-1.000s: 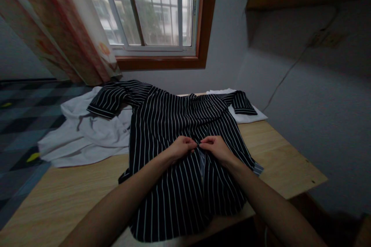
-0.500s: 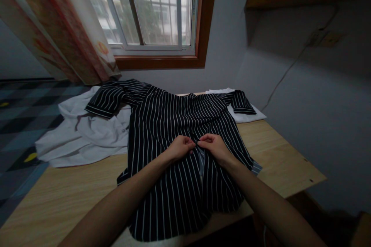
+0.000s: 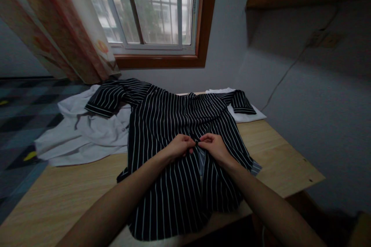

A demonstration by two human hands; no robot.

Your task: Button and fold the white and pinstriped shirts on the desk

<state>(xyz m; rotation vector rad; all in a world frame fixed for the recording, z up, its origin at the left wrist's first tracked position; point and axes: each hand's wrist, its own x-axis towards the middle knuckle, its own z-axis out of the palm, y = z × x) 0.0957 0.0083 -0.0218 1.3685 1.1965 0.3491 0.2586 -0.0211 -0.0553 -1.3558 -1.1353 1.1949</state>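
A black shirt with white stripes lies spread on the wooden table, short sleeves out to both sides and hem toward me. At its front opening, my left hand pinches one edge of the cloth. Fingertips almost meeting it, my right hand pinches the other edge. Any button between the fingers is too small and dark to make out. Below the hands the front gapes, and a strip of the grey inner side shows.
White clothing lies crumpled at the table's left, partly under a sleeve. Another white cloth sits under the right sleeve. The wooden table ends at a corner on the right. Behind it are a window, a curtain and walls.
Both hands stay at the same spot on the shirt's opening, with only a slight shift of the fingers. The shirt lies as before.
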